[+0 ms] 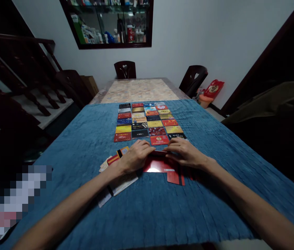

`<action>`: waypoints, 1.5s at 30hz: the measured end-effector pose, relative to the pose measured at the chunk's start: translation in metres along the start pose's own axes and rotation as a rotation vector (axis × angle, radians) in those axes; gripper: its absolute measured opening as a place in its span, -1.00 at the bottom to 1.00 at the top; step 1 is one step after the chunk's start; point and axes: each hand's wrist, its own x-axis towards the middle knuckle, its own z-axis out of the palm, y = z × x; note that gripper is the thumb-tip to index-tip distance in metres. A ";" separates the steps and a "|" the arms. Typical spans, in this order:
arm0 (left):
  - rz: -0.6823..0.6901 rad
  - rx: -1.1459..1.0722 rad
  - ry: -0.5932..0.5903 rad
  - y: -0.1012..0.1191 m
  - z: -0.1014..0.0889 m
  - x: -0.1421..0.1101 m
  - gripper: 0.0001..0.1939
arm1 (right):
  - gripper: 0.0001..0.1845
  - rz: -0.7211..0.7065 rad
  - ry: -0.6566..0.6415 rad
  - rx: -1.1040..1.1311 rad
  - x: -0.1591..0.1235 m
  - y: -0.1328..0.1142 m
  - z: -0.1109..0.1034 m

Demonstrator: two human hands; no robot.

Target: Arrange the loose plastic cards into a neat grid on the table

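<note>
My left hand (137,155) and my right hand (186,152) meet near the middle of the blue cloth, fingers closed at the two ends of the upper edge of a flat, shiny red folder (153,166). It looks about twice as wide as a single card; part of it lies behind my right fingers. Below it, a red card (175,177) with a dark stripe rests on the cloth. Beside and under my left wrist lies a loose pile of cards (123,184), partly hidden. Beyond my hands, several colourful cards (139,125) lie flat in four columns.
A blue cloth (84,139) covers the near part of the table; its patterned top (141,88) shows at the far end. Dark wooden chairs (125,70) stand around it. A blurred-out object (16,205) is at the left edge, and a red bag (214,89) sits at right.
</note>
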 end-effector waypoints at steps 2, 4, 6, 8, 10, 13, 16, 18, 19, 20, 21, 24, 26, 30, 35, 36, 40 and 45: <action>-0.011 -0.031 0.033 -0.003 0.001 0.000 -0.72 | -0.74 0.008 0.000 0.004 -0.001 0.003 0.002; -0.033 -0.058 0.032 -0.004 0.001 0.000 -0.71 | -0.72 0.032 0.010 0.007 -0.002 0.006 0.005; -0.058 -0.081 0.018 -0.005 0.001 -0.001 -0.71 | -0.73 0.052 0.028 0.006 -0.003 0.008 0.007; -0.071 -0.105 0.011 -0.006 0.002 -0.001 -0.71 | -0.75 0.059 0.041 -0.003 -0.003 0.008 0.008; -0.072 -0.130 0.011 -0.007 0.002 -0.002 -0.70 | -0.75 0.068 0.042 -0.020 -0.003 0.008 0.009; -0.078 -0.146 0.014 -0.008 0.002 -0.002 -0.68 | -0.77 0.086 0.036 -0.041 -0.003 0.008 0.009; -0.097 -0.158 0.001 -0.009 0.002 -0.003 -0.66 | -0.81 0.103 0.037 -0.038 -0.003 0.007 0.009; -0.106 -0.170 -0.007 -0.009 0.002 -0.003 -0.65 | -0.82 0.113 0.043 -0.023 -0.002 0.007 0.010; -0.107 -0.174 -0.010 -0.009 0.002 -0.003 -0.65 | -0.82 0.117 0.050 -0.014 -0.002 0.007 0.010; -0.106 -0.176 -0.012 -0.009 0.002 -0.003 -0.65 | -0.82 0.120 0.058 -0.005 -0.002 0.006 0.011; -0.104 -0.176 -0.012 -0.009 0.002 -0.003 -0.65 | -0.82 0.126 0.068 0.003 -0.002 0.006 0.012; -0.100 -0.168 -0.015 -0.010 0.003 -0.004 -0.65 | -0.81 0.141 0.092 0.016 -0.002 0.006 0.014; -0.097 -0.162 -0.019 -0.010 0.003 -0.004 -0.65 | -0.81 0.148 0.095 0.016 -0.002 0.006 0.016; -0.108 -0.150 -0.039 -0.009 0.001 -0.005 -0.65 | -0.83 0.145 0.096 -0.008 -0.001 0.006 0.017; -0.126 -0.138 -0.032 -0.007 0.001 -0.005 -0.64 | -0.82 0.124 0.118 -0.047 -0.001 0.006 0.018; -0.128 -0.136 -0.022 -0.007 0.002 -0.004 -0.65 | -0.81 0.120 0.127 -0.059 -0.001 0.006 0.019; -0.152 -0.129 0.038 -0.007 0.002 -0.003 -0.68 | -0.76 0.095 0.214 -0.125 0.000 0.006 0.021; -0.193 -0.130 0.050 -0.007 -0.003 -0.001 -0.65 | -0.58 0.053 0.303 -0.224 0.003 0.004 0.024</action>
